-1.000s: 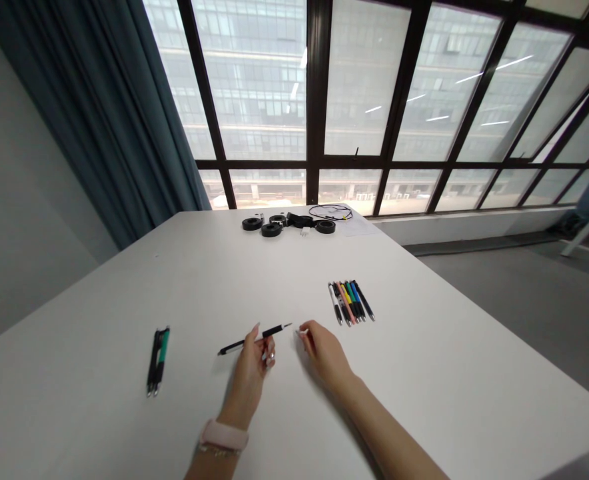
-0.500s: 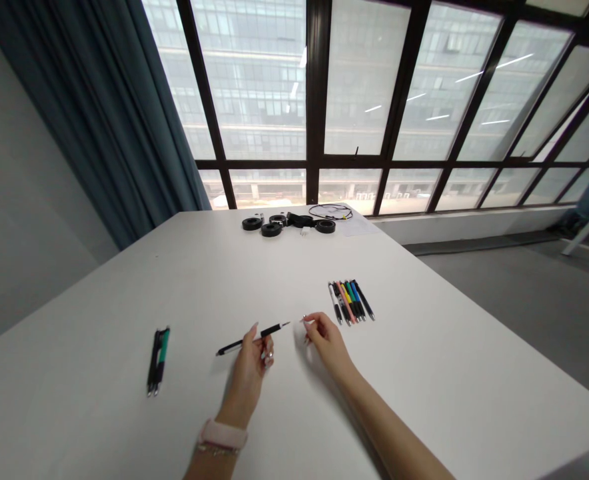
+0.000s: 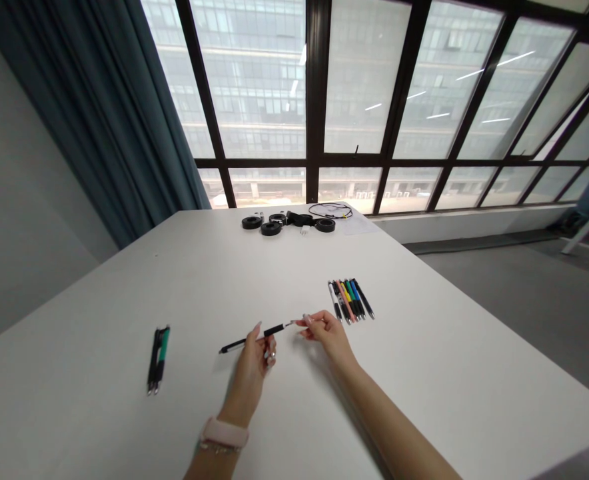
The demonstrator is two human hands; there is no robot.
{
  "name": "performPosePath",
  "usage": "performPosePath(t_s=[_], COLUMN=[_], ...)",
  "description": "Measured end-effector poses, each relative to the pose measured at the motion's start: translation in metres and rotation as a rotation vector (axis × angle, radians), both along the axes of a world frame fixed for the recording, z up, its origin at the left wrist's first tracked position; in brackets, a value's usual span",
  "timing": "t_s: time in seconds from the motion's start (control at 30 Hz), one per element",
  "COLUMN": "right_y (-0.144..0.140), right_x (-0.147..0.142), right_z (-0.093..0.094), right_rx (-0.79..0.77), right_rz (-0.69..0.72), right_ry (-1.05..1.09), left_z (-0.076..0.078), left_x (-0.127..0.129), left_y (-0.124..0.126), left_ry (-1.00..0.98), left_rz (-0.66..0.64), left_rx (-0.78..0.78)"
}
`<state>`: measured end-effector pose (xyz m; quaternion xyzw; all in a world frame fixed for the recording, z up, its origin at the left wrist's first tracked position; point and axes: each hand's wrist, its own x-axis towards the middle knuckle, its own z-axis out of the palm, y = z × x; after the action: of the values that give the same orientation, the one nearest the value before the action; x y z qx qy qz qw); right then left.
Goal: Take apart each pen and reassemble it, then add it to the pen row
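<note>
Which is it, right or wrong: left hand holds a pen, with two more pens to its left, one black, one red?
One colour is wrong: beside the black pen lies a green pen, not red, as the head view shows. The left hand does hold a pen, with that pair to its left.
</note>
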<state>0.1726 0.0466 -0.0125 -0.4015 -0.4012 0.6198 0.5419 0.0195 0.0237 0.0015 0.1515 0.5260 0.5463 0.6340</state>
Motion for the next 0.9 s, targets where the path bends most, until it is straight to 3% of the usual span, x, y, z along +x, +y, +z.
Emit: performPosePath(t_s=[0.17, 0.43, 0.9], right_y=[0.003, -0.001, -0.007], right_x=[0.004, -0.003, -0.008], right_z=[-0.003, 0.001, 0.008], right_rx=[0.069, 0.082, 0.06], right_rz=[-0.086, -0.007, 0.067], right_ry=[-0.118, -0.031, -0.059], left_z=[-0.004, -0.013, -0.02], left_x=[-0.001, -0.004, 0.0], left_y=[0.001, 0.003, 0.009], left_ry=[0.03, 0.082, 0.168], left_rz=[-0.045, -0.147, -0.161], left_rx=[0.015, 0.057, 0.04])
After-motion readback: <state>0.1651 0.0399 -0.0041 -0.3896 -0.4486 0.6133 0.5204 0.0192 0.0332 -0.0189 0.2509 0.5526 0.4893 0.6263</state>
